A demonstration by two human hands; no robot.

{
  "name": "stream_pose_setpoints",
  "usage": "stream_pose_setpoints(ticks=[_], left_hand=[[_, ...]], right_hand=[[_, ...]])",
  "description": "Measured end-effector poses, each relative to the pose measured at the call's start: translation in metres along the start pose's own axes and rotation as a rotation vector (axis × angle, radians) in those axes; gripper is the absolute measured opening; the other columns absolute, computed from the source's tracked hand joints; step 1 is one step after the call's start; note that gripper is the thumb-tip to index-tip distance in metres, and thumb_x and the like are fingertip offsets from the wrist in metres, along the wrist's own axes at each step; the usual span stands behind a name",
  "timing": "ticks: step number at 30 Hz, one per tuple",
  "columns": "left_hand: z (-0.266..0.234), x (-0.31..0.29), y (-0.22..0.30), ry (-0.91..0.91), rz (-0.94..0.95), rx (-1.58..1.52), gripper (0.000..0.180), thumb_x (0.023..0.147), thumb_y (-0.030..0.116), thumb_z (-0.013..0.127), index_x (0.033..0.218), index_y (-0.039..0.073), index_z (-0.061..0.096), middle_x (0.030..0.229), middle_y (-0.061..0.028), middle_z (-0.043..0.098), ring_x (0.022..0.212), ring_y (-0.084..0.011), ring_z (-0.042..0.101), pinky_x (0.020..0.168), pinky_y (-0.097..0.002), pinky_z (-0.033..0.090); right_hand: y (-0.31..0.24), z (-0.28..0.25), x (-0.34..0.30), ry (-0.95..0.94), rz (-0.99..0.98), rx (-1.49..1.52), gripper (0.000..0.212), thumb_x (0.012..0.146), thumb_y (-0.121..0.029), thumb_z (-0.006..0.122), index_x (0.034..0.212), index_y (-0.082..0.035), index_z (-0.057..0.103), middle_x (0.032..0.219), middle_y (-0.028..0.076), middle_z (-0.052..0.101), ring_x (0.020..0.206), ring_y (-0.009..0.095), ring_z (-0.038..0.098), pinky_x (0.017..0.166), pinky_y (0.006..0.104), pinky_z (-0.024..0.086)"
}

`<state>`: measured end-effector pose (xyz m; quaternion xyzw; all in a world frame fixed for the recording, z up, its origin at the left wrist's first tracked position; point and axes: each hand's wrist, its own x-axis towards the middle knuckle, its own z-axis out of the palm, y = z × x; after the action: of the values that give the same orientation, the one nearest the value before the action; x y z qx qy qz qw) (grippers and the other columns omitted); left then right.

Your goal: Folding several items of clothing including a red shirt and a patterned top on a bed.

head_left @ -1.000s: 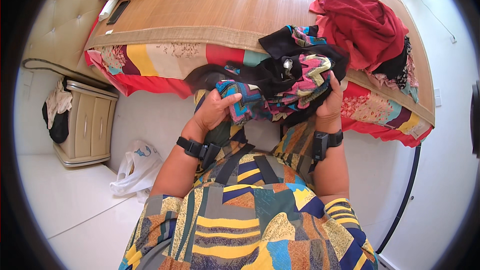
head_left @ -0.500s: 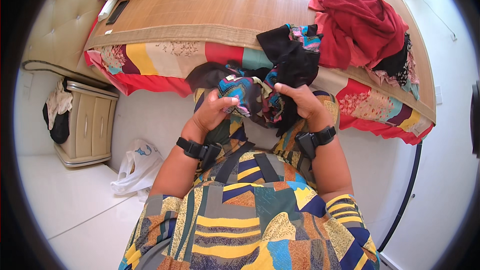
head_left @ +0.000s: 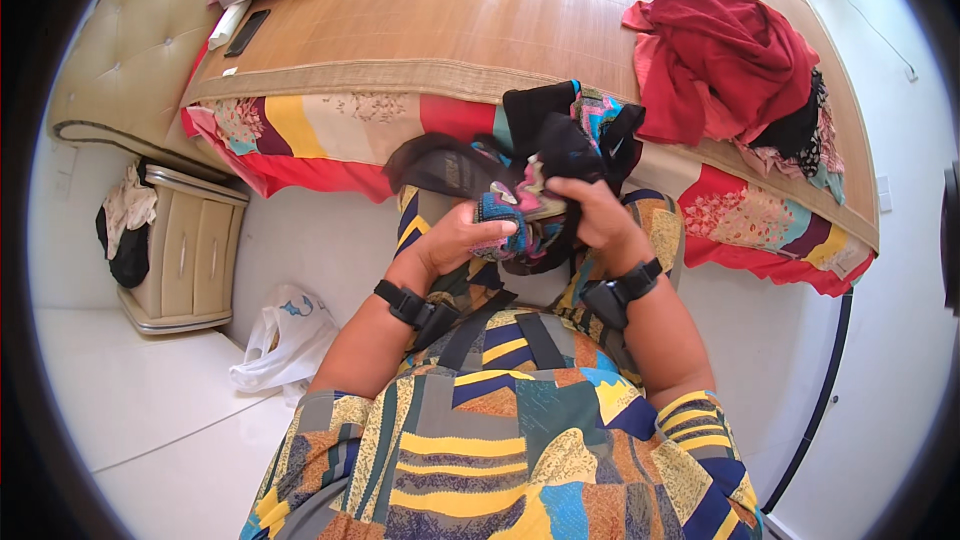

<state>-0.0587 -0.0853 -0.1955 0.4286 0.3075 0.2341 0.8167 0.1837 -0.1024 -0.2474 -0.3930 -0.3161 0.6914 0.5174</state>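
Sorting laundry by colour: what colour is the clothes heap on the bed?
Mostly red heap, head view.

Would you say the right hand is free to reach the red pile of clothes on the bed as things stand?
Probably not at once: the right hand grips the multicoloured garment together with the left hand. Nothing stands between it and the red clothes pile.

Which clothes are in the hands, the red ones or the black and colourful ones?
The black and colourful bundle: both the left hand and right hand grip it at the bed's edge. The red clothes lie untouched on the bed.
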Motion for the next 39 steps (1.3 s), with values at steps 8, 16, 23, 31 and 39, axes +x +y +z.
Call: stream_pose_setpoints(ticks=[8, 16, 23, 31, 39], left_hand=[[0.001, 0.011, 0.003, 0.053, -0.013, 0.306, 0.025, 0.085, 0.016, 0.077, 0.103, 0.005, 0.063, 0.090, 0.0002, 0.063, 0.082, -0.0098, 0.060, 0.077, -0.0271, 0.051], [-0.009, 0.008, -0.010, 0.060, 0.029, 0.187, 0.028, 0.083, 0.012, 0.077, 0.106, 0.004, 0.064, 0.095, -0.0004, 0.066, 0.086, -0.0098, 0.060, 0.081, -0.0271, 0.050], [-0.006, 0.008, -0.001, 0.060, -0.006, 0.320, 0.024, 0.084, 0.011, 0.075, 0.104, 0.005, 0.062, 0.092, 0.0001, 0.063, 0.081, -0.0103, 0.060, 0.077, -0.0276, 0.051], [-0.009, 0.008, -0.007, 0.061, 0.034, 0.255, 0.028, 0.085, 0.011, 0.074, 0.111, 0.005, 0.063, 0.096, -0.0010, 0.066, 0.087, -0.0114, 0.063, 0.082, -0.0277, 0.052], [-0.013, 0.010, -0.012, 0.112, 0.075, 0.062, 0.040, 0.084, 0.003, 0.069, 0.123, 0.002, 0.059, 0.108, -0.0054, 0.068, 0.096, -0.0163, 0.067, 0.089, -0.0329, 0.054]], right_hand=[[-0.008, -0.044, 0.009, -0.284, 0.094, 0.549, 0.043, 0.102, -0.042, 0.052, 0.123, -0.006, 0.063, 0.112, 0.010, 0.071, 0.096, 0.024, 0.071, 0.086, 0.0405, 0.059], [-0.015, 0.037, -0.014, 0.024, 0.188, 0.011, 0.031, 0.093, -0.025, 0.068, 0.111, 0.000, 0.066, 0.098, 0.009, 0.069, 0.081, 0.015, 0.063, 0.067, 0.0308, 0.053], [-0.066, 0.044, -0.045, -0.024, -0.097, 0.608, 0.044, 0.102, -0.034, 0.050, 0.128, 0.000, 0.059, 0.093, 0.008, 0.068, 0.084, 0.019, 0.065, 0.077, 0.0308, 0.054], [-0.009, 0.040, -0.011, 0.088, 0.329, -0.323, 0.049, 0.087, -0.041, 0.076, 0.115, -0.002, 0.069, 0.102, 0.006, 0.069, 0.090, 0.015, 0.063, 0.076, 0.0296, 0.049], [-0.006, 0.037, -0.007, -0.023, 0.152, -0.334, 0.044, 0.085, -0.036, 0.079, 0.112, -0.002, 0.069, 0.105, 0.005, 0.068, 0.096, 0.015, 0.061, 0.083, 0.0328, 0.048]])
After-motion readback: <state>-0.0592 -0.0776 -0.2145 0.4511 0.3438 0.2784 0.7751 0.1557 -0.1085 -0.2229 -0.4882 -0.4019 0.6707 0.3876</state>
